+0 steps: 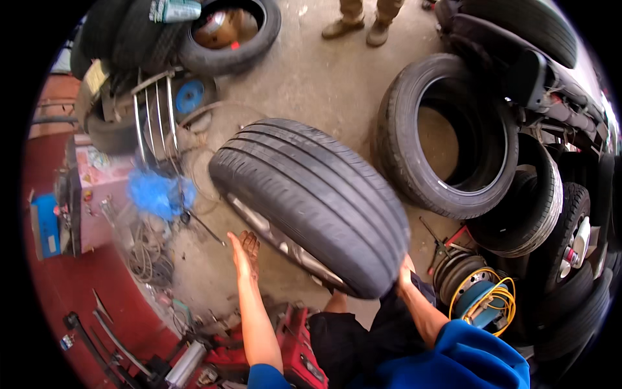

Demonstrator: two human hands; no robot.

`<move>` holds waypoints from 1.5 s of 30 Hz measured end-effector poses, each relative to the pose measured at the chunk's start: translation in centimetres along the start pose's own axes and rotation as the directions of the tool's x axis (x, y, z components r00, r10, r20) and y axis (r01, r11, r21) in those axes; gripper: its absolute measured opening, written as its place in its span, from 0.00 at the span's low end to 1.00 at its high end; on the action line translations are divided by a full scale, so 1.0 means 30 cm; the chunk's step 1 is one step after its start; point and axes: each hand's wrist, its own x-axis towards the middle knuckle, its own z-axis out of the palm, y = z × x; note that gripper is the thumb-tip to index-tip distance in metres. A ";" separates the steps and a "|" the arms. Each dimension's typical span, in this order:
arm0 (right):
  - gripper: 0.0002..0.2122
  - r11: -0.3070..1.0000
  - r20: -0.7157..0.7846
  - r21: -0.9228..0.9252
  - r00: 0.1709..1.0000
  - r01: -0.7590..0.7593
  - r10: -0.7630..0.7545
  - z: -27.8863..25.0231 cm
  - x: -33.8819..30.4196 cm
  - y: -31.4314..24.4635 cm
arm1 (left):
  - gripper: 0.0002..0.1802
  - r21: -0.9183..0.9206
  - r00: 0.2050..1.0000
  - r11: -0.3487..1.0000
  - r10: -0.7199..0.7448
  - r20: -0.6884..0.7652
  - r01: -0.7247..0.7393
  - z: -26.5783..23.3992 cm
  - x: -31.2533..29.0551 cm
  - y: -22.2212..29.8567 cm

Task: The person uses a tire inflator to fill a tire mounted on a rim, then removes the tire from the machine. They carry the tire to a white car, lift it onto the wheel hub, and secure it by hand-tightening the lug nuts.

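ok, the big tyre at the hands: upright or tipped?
Tipped. The tyre leans with its tread face up toward the camera; right hand is under its lower edge, left hand open beside it.

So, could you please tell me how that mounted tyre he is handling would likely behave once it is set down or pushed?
The mounted tyre is round with a ribbed tread, so on edge it would probably roll freely. A metal rim shows inside it, so it is likely heavy. The right hand supports it from beneath while the left hand is open beside it.

The wheel [311,201] sits between both hands, loose tyres [447,136] to its right.
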 end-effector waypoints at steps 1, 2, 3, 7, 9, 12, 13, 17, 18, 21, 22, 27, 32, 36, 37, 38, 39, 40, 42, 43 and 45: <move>0.22 0.998 -0.106 -0.028 0.992 0.062 -0.065 -0.039 0.009 0.004 | 0.58 -0.015 1.000 1.000 -0.002 0.009 0.002 0.037 -0.054 -0.045; 0.24 0.991 -0.206 -0.061 0.970 0.116 -0.126 -0.044 0.008 -0.029 | 0.58 -0.023 1.000 1.000 -0.001 0.016 0.001 0.114 -0.160 -0.048; 0.27 0.979 -0.264 -0.096 0.944 0.179 -0.198 0.000 0.032 -0.080 | 0.58 -0.005 1.000 1.000 0.016 0.008 -0.016 0.201 -0.246 -0.029; 0.29 0.903 -0.202 -0.327 0.913 0.278 -0.354 0.269 -0.247 -0.493 | 0.50 -0.182 0.992 0.983 0.026 0.122 -0.004 0.459 -0.484 0.022; 0.31 0.612 0.059 -0.637 0.822 0.468 -0.567 0.151 -0.187 -0.484 | 0.46 -0.295 0.987 0.951 -0.047 0.155 0.092 0.580 -0.486 -0.002; 0.33 0.292 0.224 -0.832 0.769 0.471 -0.599 0.211 -0.019 -0.438 | 0.45 -0.259 0.945 0.934 -0.170 0.279 0.245 0.672 -0.214 -0.057; 0.35 0.305 0.252 -0.845 0.831 0.439 -0.497 0.253 0.068 -0.420 | 0.45 -0.220 0.934 0.940 -0.191 0.300 0.263 0.692 -0.099 -0.043; 0.40 -0.127 0.606 -0.740 0.574 0.660 -0.551 0.440 0.032 -0.557 | 0.45 -0.094 0.935 0.970 -0.186 0.303 0.224 0.683 0.148 0.020; 0.40 -0.088 0.637 -0.700 0.564 0.709 -0.525 0.453 -0.086 -0.591 | 0.45 -0.050 0.944 0.975 -0.197 0.265 0.217 0.631 0.129 0.083; 0.38 -0.138 0.632 -0.678 0.477 0.722 -0.611 0.569 -0.067 -0.679 | 0.44 0.024 0.957 0.980 -0.199 0.211 0.198 0.673 0.227 0.148; 0.38 -0.072 0.608 -0.706 0.551 0.704 -0.572 0.598 0.007 -0.695 | 0.44 0.037 0.957 0.980 -0.199 0.211 0.195 0.693 0.270 0.151; 0.41 0.128 0.624 -0.672 0.650 0.730 -0.433 0.679 0.267 -0.640 | 0.44 0.070 0.980 0.988 -0.143 0.139 0.134 0.623 0.368 0.312; 0.41 0.207 0.695 -0.605 0.637 0.768 -0.333 0.791 0.274 -0.514 | 0.43 0.077 0.992 0.989 -0.126 0.012 0.125 0.482 0.355 0.378; 0.39 0.233 0.733 -0.593 0.636 0.771 -0.242 0.763 0.443 -0.428 | 0.42 0.055 0.989 0.989 -0.138 -0.045 0.140 0.454 0.418 0.303; 0.38 0.210 0.720 -0.614 0.649 0.761 -0.247 0.779 0.423 -0.400 | 0.42 0.046 0.989 0.989 -0.139 -0.049 0.142 0.429 0.424 0.287; 0.38 0.185 0.715 -0.629 0.655 0.755 -0.245 0.800 0.396 -0.369 | 0.42 0.035 0.989 0.991 -0.130 -0.071 0.133 0.378 0.400 0.265; 0.38 0.162 0.694 -0.656 0.673 0.738 -0.257 0.811 0.376 -0.350 | 0.42 0.027 0.987 0.990 -0.133 -0.092 0.136 0.348 0.378 0.238; 0.38 0.174 0.647 -0.705 0.724 0.688 -0.240 0.791 0.380 -0.330 | 0.42 0.027 0.984 0.988 -0.148 -0.095 0.151 0.346 0.375 0.202; 0.38 0.169 0.701 -0.672 0.693 0.721 -0.171 0.745 0.438 -0.302 | 0.42 -0.006 0.978 0.987 -0.157 -0.138 0.158 0.299 0.342 0.106; 0.39 0.160 0.724 -0.653 0.672 0.740 -0.156 0.726 0.415 -0.259 | 0.41 -0.025 0.973 0.987 -0.162 -0.164 0.160 0.260 0.308 0.066; 0.40 0.096 0.704 -0.695 0.702 0.712 -0.108 0.709 0.397 -0.178 | 0.41 -0.060 0.967 0.985 -0.170 -0.188 0.162 0.213 0.270 -0.009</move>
